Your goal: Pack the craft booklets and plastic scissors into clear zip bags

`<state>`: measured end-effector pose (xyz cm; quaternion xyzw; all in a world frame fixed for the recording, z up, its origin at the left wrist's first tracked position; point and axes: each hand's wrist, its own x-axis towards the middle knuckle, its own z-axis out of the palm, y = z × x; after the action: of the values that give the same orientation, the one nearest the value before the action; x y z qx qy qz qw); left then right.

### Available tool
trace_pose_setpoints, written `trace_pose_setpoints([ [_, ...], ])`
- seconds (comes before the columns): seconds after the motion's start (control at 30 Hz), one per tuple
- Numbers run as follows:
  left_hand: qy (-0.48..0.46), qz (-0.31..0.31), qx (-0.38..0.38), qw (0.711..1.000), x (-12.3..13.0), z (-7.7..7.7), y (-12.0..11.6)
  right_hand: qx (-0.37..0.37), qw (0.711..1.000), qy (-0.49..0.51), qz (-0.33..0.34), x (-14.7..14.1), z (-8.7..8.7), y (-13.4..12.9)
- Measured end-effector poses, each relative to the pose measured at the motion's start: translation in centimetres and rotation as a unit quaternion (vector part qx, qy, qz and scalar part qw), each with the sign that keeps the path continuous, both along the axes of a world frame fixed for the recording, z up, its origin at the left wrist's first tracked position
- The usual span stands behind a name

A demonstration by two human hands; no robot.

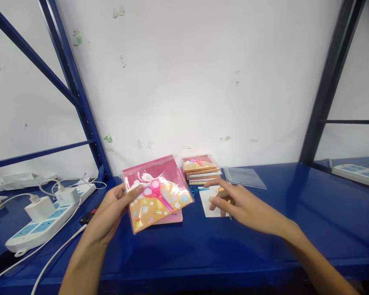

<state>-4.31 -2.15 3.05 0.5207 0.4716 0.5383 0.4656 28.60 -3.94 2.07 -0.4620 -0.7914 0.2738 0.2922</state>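
Note:
My left hand (pixel 110 211) grips a clear plastic packet (pixel 169 176) by its left edge, thumb on the front. Inside it lie pink scissors (pixel 158 194) against a pink and orange patterned sheet. The packet is tilted and raised over the blue shelf, partly covering a pink item (pixel 170 217) beneath. My right hand (pixel 240 203) hovers with fingers apart and bent over a white sheet (pixel 207 205) that bears a yellow-orange print. No object shows in its fingers. Just left of that sheet is a small blue item (pixel 194 189), partly hidden by the packet.
Behind the packet stands a stack of similar packets (pixel 201 168). Clear plastic bags (pixel 246 177) lie to its right. A white power strip (pixel 44 223) with plugged chargers and cables (pixel 60 250) occupies the left side. Blue rack posts (pixel 80 90) rise before a white wall.

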Motion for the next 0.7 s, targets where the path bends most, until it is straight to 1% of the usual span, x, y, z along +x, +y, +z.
trace_pose_setpoints([
  [0.07,-0.023,0.040,-0.016,0.999,-1.6,0.3,-0.1,-0.016,1.000,0.004,0.027,-1.3,-0.2,-0.2],
  [0.13,-0.033,0.066,-0.026,0.997,-2.9,0.5,-0.1,-0.048,0.997,0.006,0.061,-2.9,-0.6,0.1],
  [0.2,-0.035,0.068,-0.036,0.996,-3.7,0.5,-0.1,-0.119,0.986,0.033,0.110,-4.8,-1.0,0.8],
  [0.27,-0.035,0.052,-0.049,0.997,-4.0,0.4,0.0,-0.220,0.958,0.083,0.165,-6.5,-1.4,1.7],
  [0.33,-0.034,0.030,-0.062,0.997,-3.8,0.2,0.2,-0.295,0.923,0.144,0.200,-8.0,-1.8,2.7],
  [0.4,-0.032,0.015,-0.074,0.997,-3.2,-0.1,0.4,-0.327,0.901,0.209,0.193,-9.2,-2.1,3.4],
  [0.47,-0.039,0.015,-0.083,0.996,-2.5,-0.3,0.7,-0.343,0.884,0.275,0.160,-9.9,-2.4,4.0],
  [0.57,-0.073,0.028,-0.074,0.994,-1.5,-0.4,1.1,-0.382,0.842,0.362,0.118,-10.7,-2.7,4.9],
  [0.63,-0.080,0.040,-0.055,0.994,-1.2,-0.2,1.2,-0.402,0.814,0.408,0.098,-11.2,-2.7,6.0],
  [0.7,-0.066,0.068,-0.039,0.995,-1.1,0.0,1.2,-0.407,0.798,0.438,0.077,-11.8,-2.9,7.6],
])
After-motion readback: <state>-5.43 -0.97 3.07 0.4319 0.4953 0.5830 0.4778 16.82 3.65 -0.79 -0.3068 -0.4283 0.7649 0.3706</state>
